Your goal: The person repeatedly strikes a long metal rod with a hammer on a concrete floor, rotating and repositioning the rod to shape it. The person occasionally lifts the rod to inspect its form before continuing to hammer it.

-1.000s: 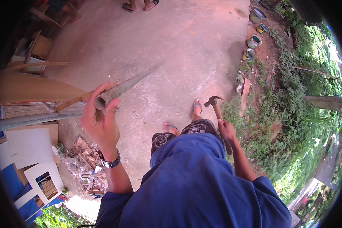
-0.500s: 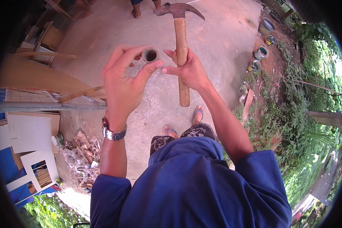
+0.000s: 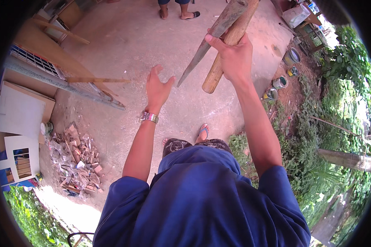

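Note:
My right hand (image 3: 237,59) grips two things together in front of me, on the upper right. One is a hammer by its wooden handle (image 3: 214,75); its head is beyond the upper edge of the picture. The other, lying along the left side of the handle under my thumb, is a dark tapered metal spike (image 3: 206,46). Its narrow point slants down to the left, and its wide, hollow-looking end is at the top. My left hand (image 3: 158,91) is empty, fingers and thumb apart, a short way left of the spike's point. A metal watch (image 3: 149,117) circles my left wrist.
Concrete floor (image 3: 123,45) lies below. Another person's feet (image 3: 181,15) stand at the far side. Leftward are a metal pole (image 3: 62,82), boards (image 3: 24,107) and a rubble heap (image 3: 76,158). Several buckets (image 3: 280,82) line the right edge beside green plants (image 3: 292,136).
The spike has gone from my left hand into my right, alongside the hammer. My right hand has moved up and right, tilting the hammer; my left hand has opened and lowered.

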`<state>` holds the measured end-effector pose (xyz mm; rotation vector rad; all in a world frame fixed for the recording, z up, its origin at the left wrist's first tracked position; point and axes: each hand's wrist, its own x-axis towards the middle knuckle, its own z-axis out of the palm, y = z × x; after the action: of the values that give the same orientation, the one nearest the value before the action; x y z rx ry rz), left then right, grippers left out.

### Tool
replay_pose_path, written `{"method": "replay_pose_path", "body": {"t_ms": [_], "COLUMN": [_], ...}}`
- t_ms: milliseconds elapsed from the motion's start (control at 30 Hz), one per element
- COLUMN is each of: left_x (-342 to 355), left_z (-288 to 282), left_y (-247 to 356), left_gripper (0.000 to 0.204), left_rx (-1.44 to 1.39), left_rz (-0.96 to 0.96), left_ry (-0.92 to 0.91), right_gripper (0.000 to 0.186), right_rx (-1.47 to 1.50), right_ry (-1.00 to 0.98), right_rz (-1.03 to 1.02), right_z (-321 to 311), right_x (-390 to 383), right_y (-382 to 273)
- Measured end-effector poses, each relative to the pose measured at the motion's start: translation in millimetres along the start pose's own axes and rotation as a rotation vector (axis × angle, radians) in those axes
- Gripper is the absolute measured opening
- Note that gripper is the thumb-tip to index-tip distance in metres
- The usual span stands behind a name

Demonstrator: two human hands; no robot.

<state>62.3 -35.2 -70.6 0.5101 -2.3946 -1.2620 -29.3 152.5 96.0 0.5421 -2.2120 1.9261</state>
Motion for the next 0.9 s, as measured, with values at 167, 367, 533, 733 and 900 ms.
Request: {"method": "replay_pose_path", "body": {"t_ms": [167, 367, 533, 733, 900], "left_x": [-61.1, -106.4, -133.4, -96.7, -58.8], "left_z": [115.8, 124.6, 98.8, 108.5, 140.0], "left_y": [-72.7, -88.2, -97.5, -117.3, -128.1], "left_gripper": [0.088, 0.031, 0.027, 0.028, 0.030], "left_rx": [0.069, -0.220, -0.042, 0.116, 0.305], "left_rz": [-0.057, 0.171, 0.188, 0.155, -0.039], "left_ry": [0.087, 0.024, -0.006, -0.262, -0.442], "right_gripper": [0.031, 0.039, 0.046, 0.052, 0.053], "right_rx": [0.016, -0.001, -0.009, -0.106, -0.258], "right_ry": [0.094, 0.238, 0.431, 0.447, 0.299], "right_rz": [-0.101, -0.152, -0.059, 0.292, 0.735], "right_z": [-30.7, -77.8, -137.3, -223.4, -297.3], "right_x": [18.1, 28.2, 56.7, 124.5, 90.4], "right_y": [-77.2, -117.9, -60.2, 115.4, 285.3]}}
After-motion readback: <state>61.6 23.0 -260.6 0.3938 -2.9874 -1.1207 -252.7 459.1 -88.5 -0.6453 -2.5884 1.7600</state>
